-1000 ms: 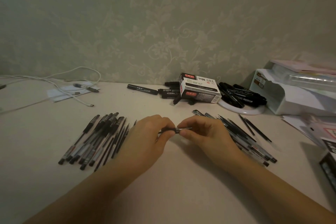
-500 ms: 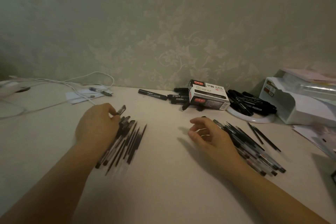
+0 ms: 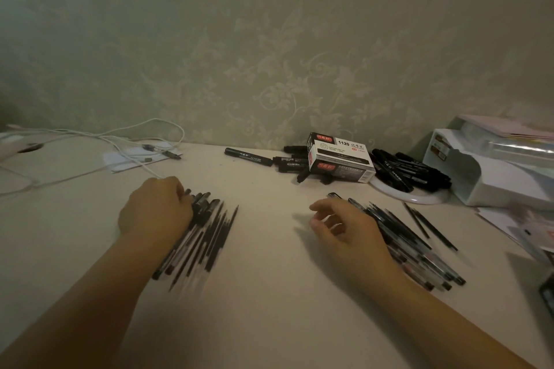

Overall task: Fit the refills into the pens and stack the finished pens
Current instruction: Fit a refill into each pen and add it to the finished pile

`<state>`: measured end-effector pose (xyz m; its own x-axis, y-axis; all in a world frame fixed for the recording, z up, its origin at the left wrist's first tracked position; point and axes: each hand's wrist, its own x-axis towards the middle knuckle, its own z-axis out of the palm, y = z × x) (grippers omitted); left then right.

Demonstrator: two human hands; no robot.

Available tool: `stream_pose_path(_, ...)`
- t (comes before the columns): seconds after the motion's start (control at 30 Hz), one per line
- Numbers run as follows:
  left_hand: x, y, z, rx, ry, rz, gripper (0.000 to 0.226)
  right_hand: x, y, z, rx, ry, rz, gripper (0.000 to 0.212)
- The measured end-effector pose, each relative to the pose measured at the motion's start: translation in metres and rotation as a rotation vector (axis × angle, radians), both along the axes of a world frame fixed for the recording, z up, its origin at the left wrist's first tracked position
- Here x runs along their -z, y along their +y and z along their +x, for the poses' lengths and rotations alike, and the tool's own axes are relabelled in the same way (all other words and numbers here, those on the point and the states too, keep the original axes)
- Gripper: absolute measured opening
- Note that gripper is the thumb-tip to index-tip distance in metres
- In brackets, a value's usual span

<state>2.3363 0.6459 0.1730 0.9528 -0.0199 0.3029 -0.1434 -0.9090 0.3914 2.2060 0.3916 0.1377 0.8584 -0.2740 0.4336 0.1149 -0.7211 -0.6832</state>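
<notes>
Left hand (image 3: pixel 156 208) has dropped onto the finished pens (image 3: pixel 204 234), grasp unclear; right hand (image 3: pixel 344 228) hovers released. Nudging could scatter the stack.

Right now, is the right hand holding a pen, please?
No, the right hand hovers with loosely curled fingers, holding nothing, beside the pile of pens.

Pale green floral wallpaper (image 3: pixel 299 69), cream table (image 3: pixel 269 293), black pens (image 3: pixel 207 228), white cable (image 3: pixel 126 144), black-white-red box (image 3: pixel 341 162), white tray (image 3: pixel 494 177)
</notes>
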Motion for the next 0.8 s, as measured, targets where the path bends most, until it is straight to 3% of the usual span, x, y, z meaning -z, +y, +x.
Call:
stream_pose_path(0.1, -0.003, -0.013, -0.012, 0.083, -0.097, -0.016, 0.023, -0.007, -0.007, -0.003, 0.168, 0.013, -0.321, 0.017)
stream_pose_path(0.23, -0.002, -0.038, -0.036, 0.282, -0.191, -0.062, 0.018, -0.014, -0.016, -0.006, 0.368, 0.14, -0.496, 0.019)
stream_pose_path(0.47, 0.018, -0.069, -0.062, 0.617, -0.145, -0.118, 0.01, -0.015, -0.016, -0.007, 0.384, 0.282, -0.603, 0.023)
stream_pose_path(0.67, 0.026, -0.075, -0.064, 0.71, -0.099, -0.107, 0.012, -0.019, -0.016, -0.006, 0.376, 0.355, -0.532, 0.027)
stream_pose_path(0.8, 0.026, -0.074, -0.064, 0.738, -0.096, -0.113, 0.011, -0.018, -0.013, -0.004, 0.413, 0.382, -0.609, 0.028)
